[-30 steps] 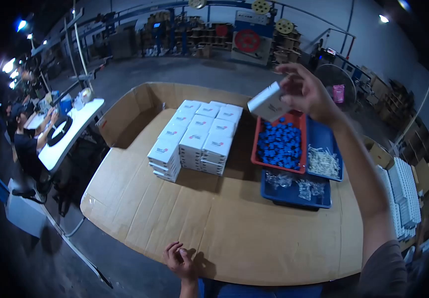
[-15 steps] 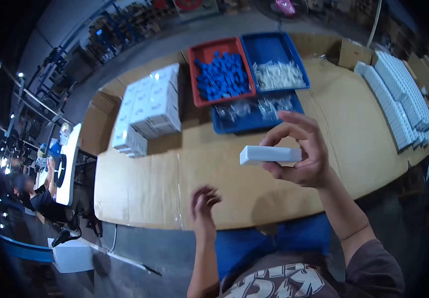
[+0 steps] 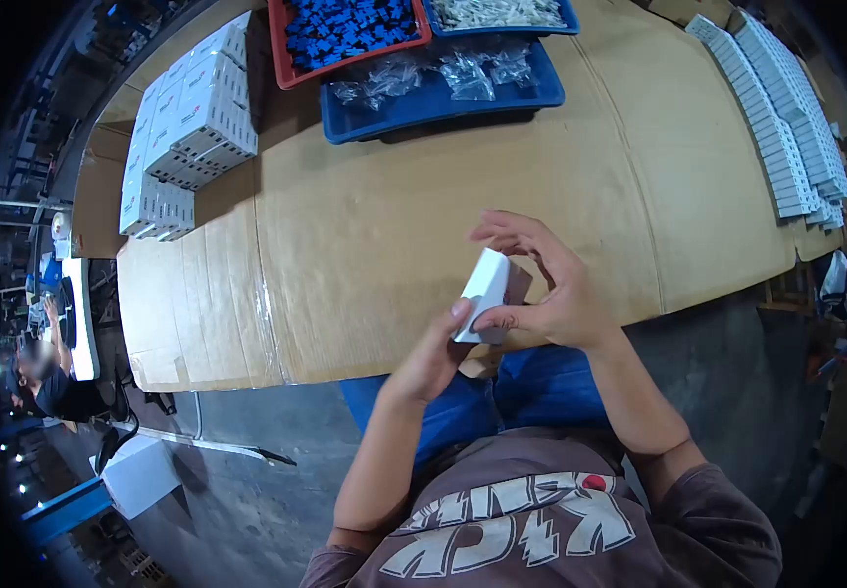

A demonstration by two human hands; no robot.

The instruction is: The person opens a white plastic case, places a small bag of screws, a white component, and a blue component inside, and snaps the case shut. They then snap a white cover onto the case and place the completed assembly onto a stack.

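Observation:
A small white box (image 3: 483,279) is tilted above the near part of the cardboard-covered table, in front of my body. My left hand (image 3: 427,360) grips its lower left end, with the thumb on the white face. On the box's right side is my right hand (image 3: 559,292), its thumb touching the lower edge. The right hand's fingers arch apart past the top of the box, and a gap shows between box and palm. Part of the box's right side lies in shadow behind the fingers.
Stacked white cartons (image 3: 191,118) stand at the left. A red tray (image 3: 281,59) holds blue parts, a blue tray (image 3: 566,18) white parts, and a nearer blue tray (image 3: 384,127) clear bags. White stacks (image 3: 772,118) line the right. A person (image 3: 46,377) sits far left.
My left hand has come up and taken hold of the white box. The box has turned from level to tilted and come nearer my body. My view has dipped downward.

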